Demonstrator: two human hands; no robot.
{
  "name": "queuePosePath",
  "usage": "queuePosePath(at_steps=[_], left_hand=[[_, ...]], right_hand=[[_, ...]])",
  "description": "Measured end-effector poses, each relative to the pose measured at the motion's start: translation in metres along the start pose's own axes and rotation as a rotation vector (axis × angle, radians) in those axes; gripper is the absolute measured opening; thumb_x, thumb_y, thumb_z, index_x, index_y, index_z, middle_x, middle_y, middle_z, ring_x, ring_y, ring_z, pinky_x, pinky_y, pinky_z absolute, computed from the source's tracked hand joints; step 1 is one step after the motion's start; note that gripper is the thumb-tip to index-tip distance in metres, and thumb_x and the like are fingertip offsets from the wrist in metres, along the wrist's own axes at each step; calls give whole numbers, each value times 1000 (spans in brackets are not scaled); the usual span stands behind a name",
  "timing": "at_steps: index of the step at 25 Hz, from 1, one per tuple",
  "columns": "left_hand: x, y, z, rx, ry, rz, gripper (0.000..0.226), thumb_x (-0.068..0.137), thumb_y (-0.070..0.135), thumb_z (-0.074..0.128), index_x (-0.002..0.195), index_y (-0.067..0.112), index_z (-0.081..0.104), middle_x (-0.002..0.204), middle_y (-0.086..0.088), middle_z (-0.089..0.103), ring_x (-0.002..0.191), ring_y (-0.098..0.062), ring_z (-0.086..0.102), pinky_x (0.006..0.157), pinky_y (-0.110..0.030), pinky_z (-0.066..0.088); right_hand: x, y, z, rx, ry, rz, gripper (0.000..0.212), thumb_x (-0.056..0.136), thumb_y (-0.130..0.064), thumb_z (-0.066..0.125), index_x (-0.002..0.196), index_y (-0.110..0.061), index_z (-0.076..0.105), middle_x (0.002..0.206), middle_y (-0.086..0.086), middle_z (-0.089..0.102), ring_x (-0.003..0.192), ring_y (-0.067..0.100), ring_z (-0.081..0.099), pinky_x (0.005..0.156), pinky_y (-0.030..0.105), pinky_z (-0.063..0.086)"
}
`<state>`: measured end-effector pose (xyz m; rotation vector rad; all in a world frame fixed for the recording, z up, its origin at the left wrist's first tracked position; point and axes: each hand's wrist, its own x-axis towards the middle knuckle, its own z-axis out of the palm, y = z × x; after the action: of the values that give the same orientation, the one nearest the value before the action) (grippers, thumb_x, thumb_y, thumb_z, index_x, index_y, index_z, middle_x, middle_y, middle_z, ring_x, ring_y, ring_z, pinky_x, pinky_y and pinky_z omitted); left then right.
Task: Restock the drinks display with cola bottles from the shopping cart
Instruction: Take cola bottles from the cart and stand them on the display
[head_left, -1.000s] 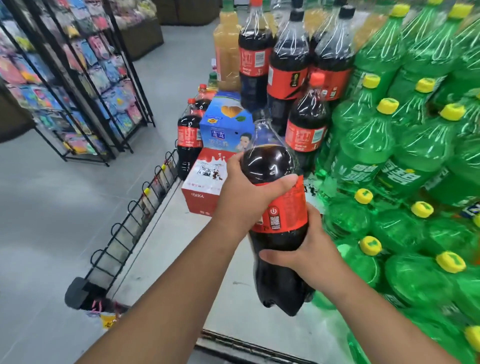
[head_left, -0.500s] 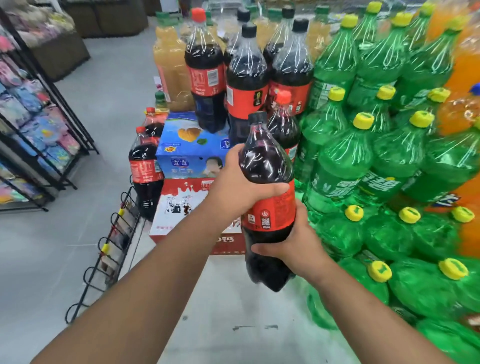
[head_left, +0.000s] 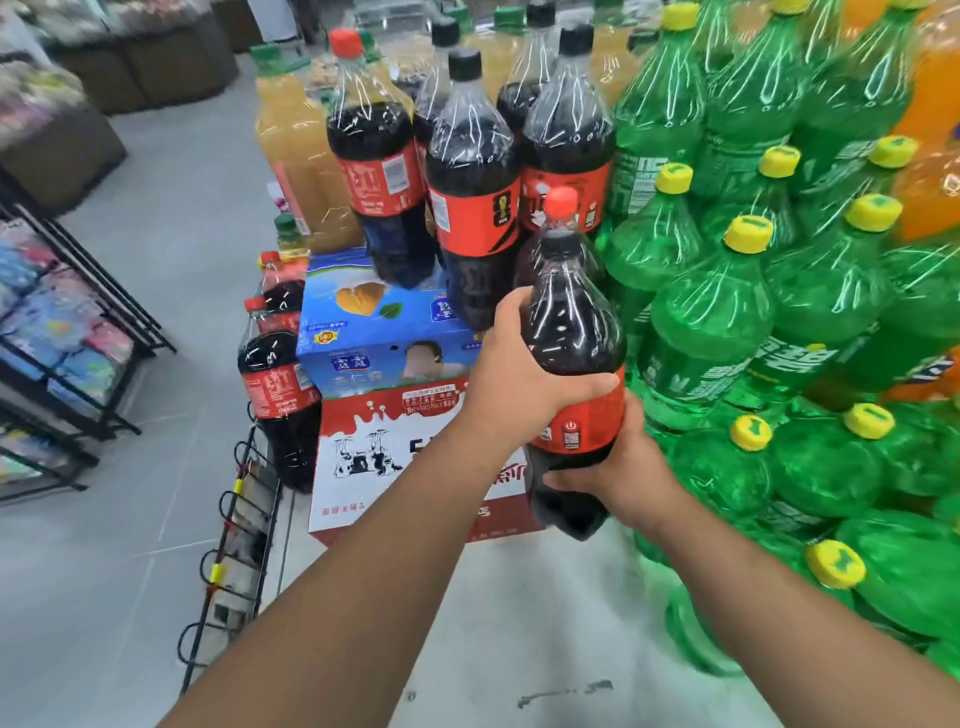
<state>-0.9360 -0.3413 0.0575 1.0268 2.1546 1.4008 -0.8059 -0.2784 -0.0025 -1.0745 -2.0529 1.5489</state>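
Observation:
I carry a big cola bottle (head_left: 571, 322) with a red label, upright over the grey display platform (head_left: 519, 623). My left hand (head_left: 524, 374) grips its shoulder from the left. My right hand (head_left: 623, 467) wraps its lower body from the right. Just behind it stands a red-capped cola bottle (head_left: 558, 208), mostly hidden. Three wrapped cola bottles (head_left: 472, 208) stand on a blue carton (head_left: 374, 322). More cola bottles (head_left: 278, 384) stand at the carton's left edge. The shopping cart is out of view.
Green soda bottles (head_left: 727, 322) are stacked in tiers on the right, orange ones (head_left: 930, 156) behind them. A red-and-white carton (head_left: 374, 447) lies under the blue one. Yellow juice bottles (head_left: 296, 150) stand at the back. A wire rack (head_left: 234, 545) edges the platform; shelving (head_left: 62, 338) stands left.
Both hands have carried the bottle forward and up toward the cola group; the view has moved closer to the display.

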Motion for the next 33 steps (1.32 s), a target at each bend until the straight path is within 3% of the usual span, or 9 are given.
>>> queuePosePath(at_steps=[5, 11, 16, 19, 22, 25, 29, 33], left_hand=[[15, -11, 9, 22, 3, 20, 123, 38, 65, 84, 146, 37, 30, 140, 6, 53, 128, -12, 53, 110, -40, 46], [17, -22, 17, 51, -7, 114, 117, 52, 35, 100, 149, 30, 34, 140, 1, 48, 128, -12, 48, 110, -27, 39], [17, -27, 19, 34, 22, 144, 117, 50, 40, 99, 147, 34, 34, 139, 3, 49, 130, -12, 48, 111, -33, 42], [18, -28, 24, 4, 16, 138, 119, 51, 39, 99, 150, 30, 33, 142, 4, 49, 133, -12, 47, 114, -34, 40], [19, -27, 35, -25, 11, 152, 121, 50, 43, 96, 151, 29, 32, 147, 4, 47, 137, -12, 45, 117, -35, 38], [19, -25, 39, -14, -6, 150, 122, 56, 37, 98, 155, 28, 28, 152, 2, 40, 140, -10, 38, 119, -28, 31], [15, -32, 37, -45, -17, 147, 124, 52, 50, 92, 153, 35, 22, 153, 5, 40, 142, -10, 40, 120, -38, 35], [13, -36, 32, -42, -59, 138, 118, 50, 50, 92, 149, 34, 29, 146, 10, 49, 136, -7, 47, 116, -38, 40]], right_hand=[[22, 5, 4, 12, 31, 49, 111, 58, -2, 92, 144, -21, 24, 92, -19, 57, 79, -6, 54, 57, 4, 40], [30, 13, 10, 42, 54, 61, 101, 59, 4, 89, 140, -12, 30, 89, -17, 57, 66, -17, 56, 56, 2, 40], [21, -5, 7, 124, 7, 89, 88, 69, 25, 72, 133, -15, 26, 84, -7, 52, 49, -20, 52, 41, 3, 37], [21, -6, 3, 169, 10, 116, 89, 71, 28, 67, 137, -15, 25, 83, -5, 52, 45, -17, 52, 37, 5, 37], [24, 1, -2, 141, 45, 119, 94, 70, 22, 73, 142, -12, 24, 82, -7, 54, 49, -18, 54, 39, 6, 38], [28, 16, -2, 170, 60, 139, 91, 71, 23, 72, 140, -10, 23, 86, -1, 55, 53, -12, 58, 40, 8, 41], [30, 37, 8, 298, 62, 249, 90, 67, 16, 80, 136, -17, 34, 111, 7, 61, 86, 17, 63, 46, 14, 48], [30, 48, 24, 309, 111, 293, 93, 51, 3, 89, 126, -18, 40, 121, 15, 61, 101, 26, 62, 47, 15, 48]])
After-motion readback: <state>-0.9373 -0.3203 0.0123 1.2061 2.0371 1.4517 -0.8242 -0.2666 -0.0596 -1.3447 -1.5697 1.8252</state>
